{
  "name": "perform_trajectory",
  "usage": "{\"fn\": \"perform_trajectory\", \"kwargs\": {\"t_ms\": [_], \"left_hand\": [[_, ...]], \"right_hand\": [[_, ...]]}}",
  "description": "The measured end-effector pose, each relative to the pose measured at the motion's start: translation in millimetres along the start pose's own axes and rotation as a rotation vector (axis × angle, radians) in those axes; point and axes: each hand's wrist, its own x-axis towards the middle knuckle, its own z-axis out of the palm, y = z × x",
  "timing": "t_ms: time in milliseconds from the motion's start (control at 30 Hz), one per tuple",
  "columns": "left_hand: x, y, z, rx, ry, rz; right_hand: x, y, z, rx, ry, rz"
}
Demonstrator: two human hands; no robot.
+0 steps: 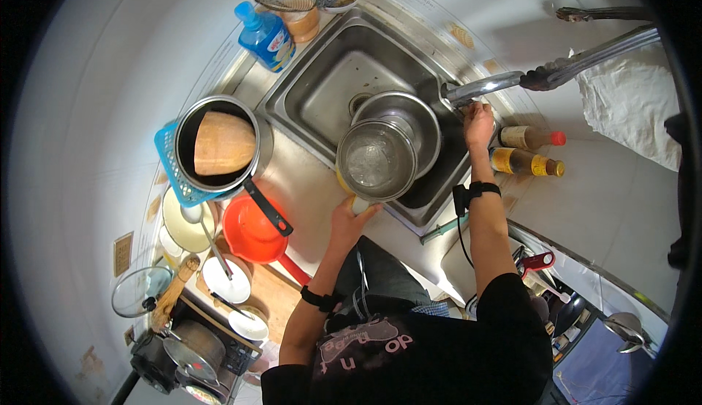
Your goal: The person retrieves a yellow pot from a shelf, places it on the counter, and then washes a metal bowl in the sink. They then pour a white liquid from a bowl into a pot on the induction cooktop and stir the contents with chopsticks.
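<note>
My left hand (349,224) grips the pale handle of a small round pan (377,159), held over the sink's front edge. Clear liquid, apparently water, shows inside its metal bowl. Just beyond and partly beneath it, a stainless steel basin (425,130) lies in the steel sink (323,76), beside the drain (359,103). At the sink's right rim my right hand (479,122) has its fingers closed at the base of the chrome faucet (482,88). The hand hides the faucet control there. The spout, with dark wrapping on it, extends to the upper right.
Left of the sink, a pot (184,130) holding a cut squash piece (225,144) rests by a blue basket (167,147). Nearby is a red ladle (255,229). Dish soap (266,37) stands behind; two bottles (526,137) (526,162) lie visually beside my right forearm.
</note>
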Motion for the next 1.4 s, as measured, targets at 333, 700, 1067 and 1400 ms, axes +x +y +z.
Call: {"fn": "perform_trajectory", "kwargs": {"t_ms": [333, 700, 1067, 1400], "left_hand": [[-19, -31, -5, 0.060, 0.017, 0.106], [-26, -34, -6, -0.033, 0.241, 0.303], [-18, -41, -11, -0.026, 0.082, 0.356], [-24, -43, -16, -0.012, 0.113, 0.376]], "right_hand": [[-116, -137, -108, 1.135, -0.433, -0.168], [-168, -170, -62, -0.093, -0.661, -0.723], [-168, -191, -43, 0.427, -0.706, -0.457], [-144, -178, -64, -0.070, -0.549, -0.769]]}}
